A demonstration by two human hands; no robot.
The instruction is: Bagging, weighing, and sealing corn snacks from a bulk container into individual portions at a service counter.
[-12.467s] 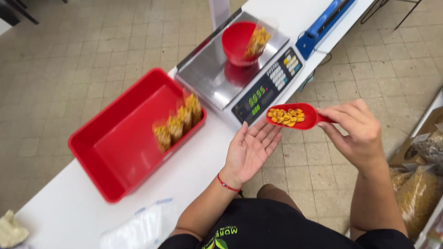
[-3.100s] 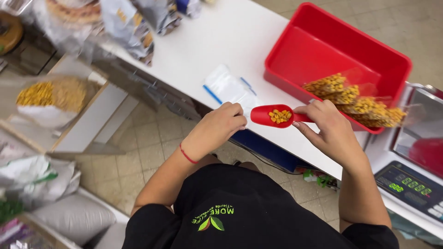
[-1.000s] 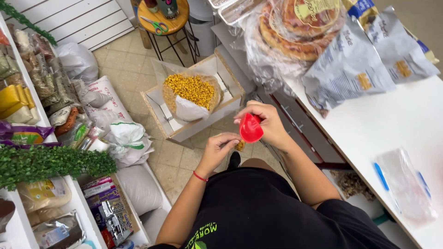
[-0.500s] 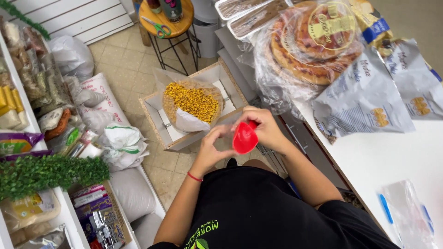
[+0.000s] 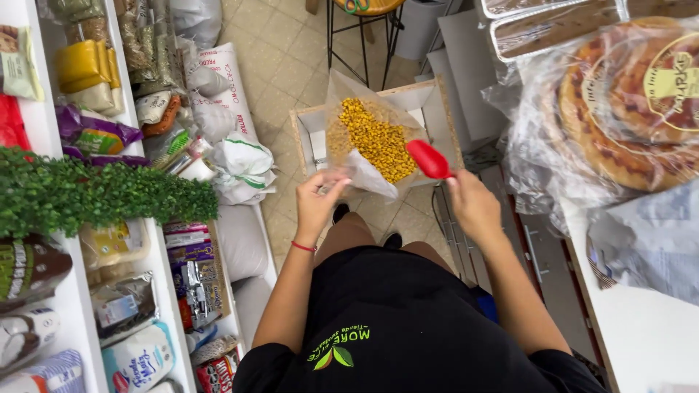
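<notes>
Around us runs a narrow shop aisle with a tiled floor [image 5: 284,58]: shelves [image 5: 156,291] of packaged goods and a strip of artificial greenery [image 5: 95,193] stand on our left, and a white counter [image 5: 641,335] on our right carries bagged round flatbreads [image 5: 626,109]. Ahead of our knees sits an open cardboard box [image 5: 309,131] holding a clear plastic bag [image 5: 357,156] full of yellow kernels [image 5: 375,138].

We reach forward and down with both arms, elbows bent. Our right hand [image 5: 473,207] is clenched on the handle of a red scoop [image 5: 429,159], whose bowl rests at the right edge of the kernels, just over the bag's mouth. Our left hand [image 5: 319,204], with a red cord at the wrist, is raised beside the near edge of the bag; its fingers [image 5: 331,182] are blurred, and we cannot tell whether they pinch the plastic or hang loose just by it.

Most of the scoop's handle is hidden inside our right fist, and we cannot make out whether the bowl holds anything. Our feet are mostly covered by our legs and dark shirt. A metal stool [image 5: 360,29] beyond the box is cut off at the top edge, as are the trays [image 5: 553,29] above the flatbreads.
</notes>
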